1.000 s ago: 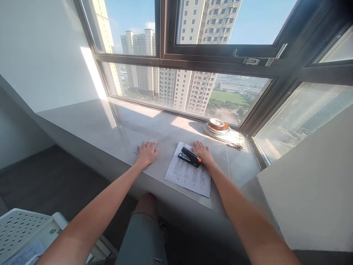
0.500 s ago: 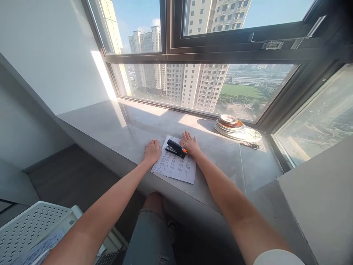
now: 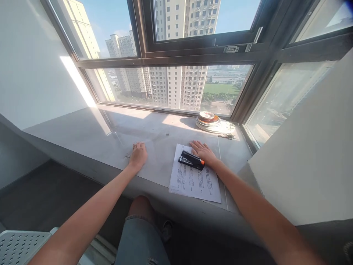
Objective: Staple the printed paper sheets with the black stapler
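My left hand (image 3: 138, 156) rests on the grey sill with its fingers curled and pressed together; what is under them, if anything, is hidden. Tiny thin bits (image 3: 127, 156), too small to name surely, lie just left of its fingers. My right hand (image 3: 204, 152) lies flat with fingers extended, across the upper right edge of the printed sheets of paper (image 3: 184, 182). A black stapler (image 3: 190, 159) with an orange tip lies on the sheets, its orange end beside the right hand.
A small grey block (image 3: 167, 134) lies on the sill (image 3: 157, 154) between the hands, farther back. Stacked round rolls (image 3: 209, 121) stand by the window, with a dark tangled item (image 3: 226, 136) in front. A white perforated basket (image 3: 22, 244) is at lower left.
The sheets and stapler have slid right with my right hand, widening the gap to my left hand. The small grey block has come into sight. The view has turned right.
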`<action>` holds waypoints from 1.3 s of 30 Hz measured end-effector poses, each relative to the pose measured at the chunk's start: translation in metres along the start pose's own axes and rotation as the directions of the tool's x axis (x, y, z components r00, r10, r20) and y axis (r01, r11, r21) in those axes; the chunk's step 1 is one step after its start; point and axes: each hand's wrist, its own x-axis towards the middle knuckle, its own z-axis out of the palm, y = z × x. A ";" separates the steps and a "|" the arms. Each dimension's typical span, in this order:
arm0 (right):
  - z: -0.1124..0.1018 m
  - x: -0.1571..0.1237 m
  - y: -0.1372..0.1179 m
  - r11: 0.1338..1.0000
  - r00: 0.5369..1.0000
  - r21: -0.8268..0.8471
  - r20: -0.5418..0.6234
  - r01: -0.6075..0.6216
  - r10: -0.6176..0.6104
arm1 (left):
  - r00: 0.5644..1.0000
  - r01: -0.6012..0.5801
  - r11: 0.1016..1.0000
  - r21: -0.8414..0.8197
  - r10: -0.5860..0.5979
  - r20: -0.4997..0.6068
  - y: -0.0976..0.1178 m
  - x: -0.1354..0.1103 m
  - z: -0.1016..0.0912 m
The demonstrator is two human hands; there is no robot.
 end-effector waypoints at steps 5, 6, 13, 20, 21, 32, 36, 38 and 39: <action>-0.006 -0.003 0.002 0.998 0.998 0.008 -0.003 -0.061 0.061 | 0.968 -0.240 0.971 -0.003 0.239 -0.072 0.012 0.000 -0.008; -0.007 -0.002 0.000 0.998 0.998 0.012 0.001 -0.061 0.061 | 0.963 -0.259 0.966 -0.011 0.257 -0.079 0.017 0.001 -0.008; -0.005 0.005 0.005 0.998 0.999 0.052 -0.042 -0.031 0.034 | 0.945 -0.322 0.893 -0.314 0.283 -0.164 0.089 0.043 0.018; -0.003 0.005 0.010 0.995 0.991 0.096 -0.133 -0.019 0.031 | 0.900 -0.433 0.698 -0.570 0.375 -0.224 0.171 0.120 0.062; -0.004 0.004 0.010 0.994 0.990 0.105 -0.137 -0.017 0.031 | 0.886 -0.446 0.662 -0.602 0.421 -0.193 0.174 0.125 0.066; -0.041 -0.011 0.005 0.847 0.848 0.462 -0.529 0.263 0.024 | 0.747 -0.462 0.703 -0.541 0.637 0.189 0.181 0.108 0.034; -0.055 -0.029 -0.003 0.652 0.789 0.449 -0.417 0.611 -0.452 | 0.729 -0.507 0.729 -0.460 0.647 0.222 0.188 0.103 0.024; -0.056 -0.034 -0.009 0.675 0.784 0.401 -0.345 0.620 -0.516 | 0.729 -0.527 0.742 -0.413 0.645 0.228 0.191 0.101 0.022; -0.054 -0.035 -0.012 0.708 0.797 0.369 -0.322 0.602 -0.511 | 0.727 -0.535 0.744 -0.399 0.646 0.231 0.193 0.101 0.022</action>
